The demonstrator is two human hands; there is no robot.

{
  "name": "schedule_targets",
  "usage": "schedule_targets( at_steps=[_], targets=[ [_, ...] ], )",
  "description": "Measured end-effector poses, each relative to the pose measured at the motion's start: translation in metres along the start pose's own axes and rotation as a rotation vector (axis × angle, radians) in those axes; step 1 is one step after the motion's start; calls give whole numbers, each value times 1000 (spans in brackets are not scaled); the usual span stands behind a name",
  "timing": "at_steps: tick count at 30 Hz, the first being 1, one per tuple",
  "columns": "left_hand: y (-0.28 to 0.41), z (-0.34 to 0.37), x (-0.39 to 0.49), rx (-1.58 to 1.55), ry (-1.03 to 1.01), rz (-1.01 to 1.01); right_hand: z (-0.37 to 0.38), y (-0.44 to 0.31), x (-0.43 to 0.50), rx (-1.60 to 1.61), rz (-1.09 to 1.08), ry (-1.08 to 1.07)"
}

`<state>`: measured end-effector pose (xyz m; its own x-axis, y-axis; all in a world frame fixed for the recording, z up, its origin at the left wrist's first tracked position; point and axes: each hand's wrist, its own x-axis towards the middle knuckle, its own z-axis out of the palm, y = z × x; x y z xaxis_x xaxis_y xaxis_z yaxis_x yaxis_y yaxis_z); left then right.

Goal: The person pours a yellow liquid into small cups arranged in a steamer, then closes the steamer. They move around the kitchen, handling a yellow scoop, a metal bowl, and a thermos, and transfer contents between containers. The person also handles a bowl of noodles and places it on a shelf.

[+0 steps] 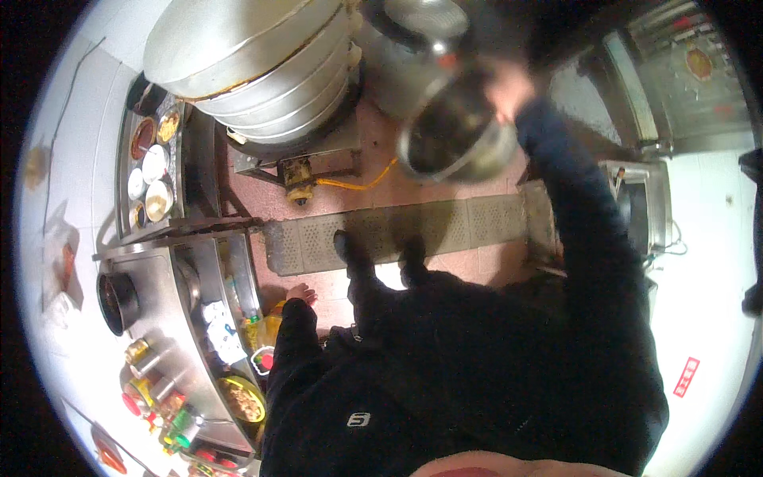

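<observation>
My right hand (509,95), blurred, is raised at the upper right and grips the rim or handle of a metal pot (486,158). The pot is tilted, with its dark inside showing; what is in it cannot be made out. Behind it stands a large metal stockpot (384,71) with a shiny lid or strainer (429,21) at its top. My left hand (303,293) hangs low beside my body with its fingers apart, near the steel shelving on the left, and holds nothing.
A tall stack of aluminium steamers (268,89) stands on a low burner stand, with a yellow hose (363,183) on the floor. Bowls (156,164) and a black pot (117,303) sit on steel counters at left. A perforated mat (387,229) lies before my feet. A steel appliance (656,208) is at right.
</observation>
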<state>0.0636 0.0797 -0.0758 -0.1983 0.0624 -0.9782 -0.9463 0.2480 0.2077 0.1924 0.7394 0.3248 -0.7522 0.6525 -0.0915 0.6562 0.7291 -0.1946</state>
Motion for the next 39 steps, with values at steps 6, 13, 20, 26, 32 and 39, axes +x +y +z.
schedule_targets(
  at_steps=[6,13,20,26,32,39],
  targets=[
    [5,-26,-50,126,35,143,-72,-65,45,-211,-44,-197],
    [-34,-26,-117,-306,-190,258,-9,-4,-51,1226,164,215],
    [-24,-15,-123,130,-58,210,30,62,-235,1483,422,383],
    [94,127,-74,1054,-736,172,80,34,-424,1535,496,734],
    [-21,295,-190,1250,-689,146,104,-27,-607,1466,941,978],
    [-258,336,-401,1638,-1285,94,45,-118,-868,750,949,1275]
  ],
)
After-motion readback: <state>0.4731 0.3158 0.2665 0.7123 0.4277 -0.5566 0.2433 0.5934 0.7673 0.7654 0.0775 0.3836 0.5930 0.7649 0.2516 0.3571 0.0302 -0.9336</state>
